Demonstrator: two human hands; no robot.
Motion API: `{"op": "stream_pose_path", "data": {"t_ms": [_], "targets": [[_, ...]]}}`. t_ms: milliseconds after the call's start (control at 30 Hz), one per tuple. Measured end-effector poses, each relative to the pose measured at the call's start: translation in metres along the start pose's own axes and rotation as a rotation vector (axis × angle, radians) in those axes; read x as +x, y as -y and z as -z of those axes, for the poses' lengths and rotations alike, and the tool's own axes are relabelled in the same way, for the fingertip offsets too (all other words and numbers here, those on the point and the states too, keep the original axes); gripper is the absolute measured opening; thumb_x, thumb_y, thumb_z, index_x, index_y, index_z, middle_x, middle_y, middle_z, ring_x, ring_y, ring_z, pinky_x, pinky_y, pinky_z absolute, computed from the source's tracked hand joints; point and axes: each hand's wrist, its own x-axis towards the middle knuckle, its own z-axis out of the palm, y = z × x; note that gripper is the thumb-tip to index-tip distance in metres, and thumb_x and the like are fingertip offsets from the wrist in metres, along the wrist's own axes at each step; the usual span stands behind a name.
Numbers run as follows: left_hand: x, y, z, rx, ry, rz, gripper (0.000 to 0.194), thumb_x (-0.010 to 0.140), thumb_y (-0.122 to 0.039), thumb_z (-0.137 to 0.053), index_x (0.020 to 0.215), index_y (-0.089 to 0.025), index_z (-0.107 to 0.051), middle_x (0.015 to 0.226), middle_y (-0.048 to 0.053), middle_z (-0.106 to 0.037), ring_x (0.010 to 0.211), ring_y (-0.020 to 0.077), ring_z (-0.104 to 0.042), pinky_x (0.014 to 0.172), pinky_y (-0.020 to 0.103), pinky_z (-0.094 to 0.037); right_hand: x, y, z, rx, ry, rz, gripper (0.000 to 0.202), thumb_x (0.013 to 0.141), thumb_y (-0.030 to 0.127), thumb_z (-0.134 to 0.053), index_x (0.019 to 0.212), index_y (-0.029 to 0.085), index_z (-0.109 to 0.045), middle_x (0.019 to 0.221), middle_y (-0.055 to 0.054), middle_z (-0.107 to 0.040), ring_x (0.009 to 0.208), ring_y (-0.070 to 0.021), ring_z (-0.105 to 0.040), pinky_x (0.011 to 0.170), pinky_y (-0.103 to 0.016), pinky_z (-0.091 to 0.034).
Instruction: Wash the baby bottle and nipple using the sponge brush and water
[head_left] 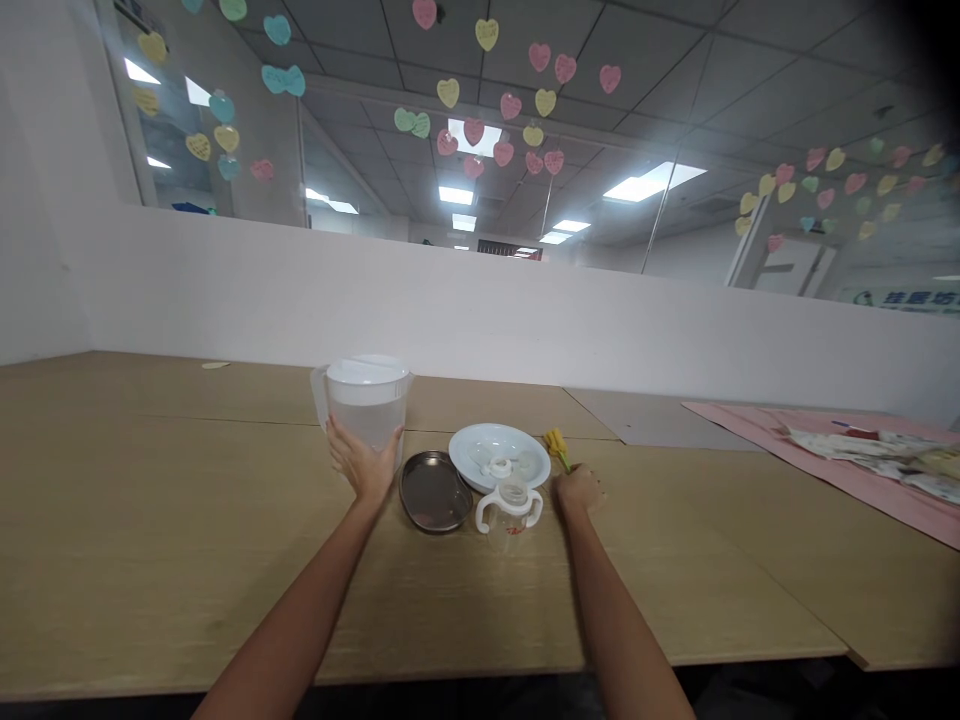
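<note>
My left hand (363,462) is spread against the near side of a translucent lidded pitcher (369,405), thumb and fingers around its lower body. The pitcher stands upright, its handle to the left. My right hand (580,489) is closed around the green stem of a brush with a yellow head (556,443). Between the hands are a dark metal tray (435,492), a white plate (489,436) with small clear and white parts in it, and a clear baby bottle (510,520) with two white handles, uncapped, in front of the plate.
A pink cloth (810,450) with packets and a pen lies at the far right. A grey panel (660,420) lies near the back wall (480,315). A small flat pale piece (216,365) rests at the back left. The table's front edge runs below my forearms.
</note>
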Motion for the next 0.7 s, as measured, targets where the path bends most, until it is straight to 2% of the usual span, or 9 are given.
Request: {"op": "stream_pose_path", "data": {"t_ms": [133,200,267,300,333,400,467,533,700], "targets": [[0.000,-0.005,0.005,0.111,-0.008,-0.008,0.102,0.065,-0.058,-0.057,0.136,-0.007,-0.005,0.137,0.027,-0.021,0.127,0.0393,-0.018,0.098,0.060,-0.016,0.001,0.001,0.005,0.055,0.047,-0.038,0.035,0.062,0.016,-0.057,0.097,0.015,-0.061,0.087,-0.013,-0.064,0.085,-0.0269,-0.057,0.074,-0.035,-0.037],[-0.003,-0.012,0.008,0.059,-0.060,-0.135,0.093,0.068,-0.053,-0.058,0.135,-0.006,-0.013,0.136,0.026,-0.022,0.128,0.0370,-0.018,0.100,0.057,-0.013,0.000,0.001,0.007,0.100,0.061,-0.057,0.039,0.064,0.014,-0.055,0.103,0.014,-0.058,0.090,-0.013,-0.064,0.085,-0.0261,-0.058,0.072,-0.032,-0.038],[-0.009,-0.028,0.009,-0.089,-0.048,-0.348,0.072,0.074,-0.043,-0.055,0.130,-0.008,-0.026,0.131,0.022,-0.033,0.125,0.0325,-0.027,0.102,0.052,-0.018,0.000,0.002,0.009,0.158,0.071,-0.068,0.040,0.064,0.013,-0.053,0.104,0.014,-0.056,0.091,-0.012,-0.064,0.084,-0.0246,-0.058,0.068,-0.030,-0.039],[-0.013,-0.038,0.008,-0.167,0.011,-0.469,0.057,0.077,-0.037,-0.052,0.125,-0.010,-0.035,0.126,0.019,-0.041,0.121,0.0298,-0.034,0.101,0.048,-0.022,0.000,0.002,0.010,0.181,0.074,-0.070,0.039,0.065,0.013,-0.053,0.104,0.014,-0.056,0.091,-0.011,-0.064,0.082,-0.0238,-0.059,0.066,-0.028,-0.039],[-0.018,-0.050,0.005,-0.230,0.143,-0.603,0.041,0.080,-0.032,-0.048,0.117,-0.014,-0.044,0.117,0.014,-0.050,0.115,0.0265,-0.041,0.100,0.044,-0.027,-0.001,0.001,0.011,0.196,0.072,-0.069,0.038,0.065,0.013,-0.053,0.103,0.014,-0.056,0.092,-0.011,-0.064,0.081,-0.0229,-0.059,0.064,-0.027,-0.039],[-0.028,-0.076,-0.005,-0.267,0.502,-0.812,0.027,0.084,-0.024,-0.039,0.105,-0.019,-0.054,0.102,0.007,-0.060,0.100,0.0199,-0.052,0.093,0.037,-0.035,0.000,0.000,0.011,0.218,0.062,-0.068,0.037,0.067,0.014,-0.052,0.104,0.015,-0.055,0.092,-0.010,-0.064,0.079,-0.0212,-0.059,0.061,-0.025,-0.038],[-0.038,-0.098,-0.021,-0.185,0.808,-0.847,0.029,0.084,-0.021,-0.036,0.104,-0.019,-0.056,0.101,0.006,-0.061,0.096,0.0176,-0.054,0.089,0.032,-0.039,0.000,-0.001,0.010,0.236,0.046,-0.077,0.036,0.069,0.016,-0.050,0.105,0.016,-0.054,0.093,-0.009,-0.064,0.078,-0.0204,-0.059,0.059,-0.024,-0.036],[-0.047,-0.111,-0.040,-0.028,1.005,-0.716,0.031,0.083,-0.018,-0.036,0.105,-0.018,-0.057,0.107,0.006,-0.061,0.099,0.0165,-0.054,0.089,0.029,-0.039,0.001,-0.002,0.008,0.248,0.034,-0.089,0.034,0.071,0.017,-0.048,0.105,0.018,-0.054,0.094,-0.008,-0.064,0.079,-0.0203,-0.060,0.058,-0.024,-0.035],[-0.058,-0.113,-0.071,0.075,1.095,-0.647,0.031,0.079,-0.014,-0.039,0.100,-0.016,-0.062,0.101,0.009,-0.064,0.095,0.0198,-0.058,0.083,0.030,-0.043,0.003,-0.004,0.005,0.268,0.027,-0.102,0.030,0.071,0.018,-0.049,0.100,0.019,-0.056,0.095,-0.008,-0.064,0.077,-0.0202,-0.060,0.057,-0.025,-0.036]]}}
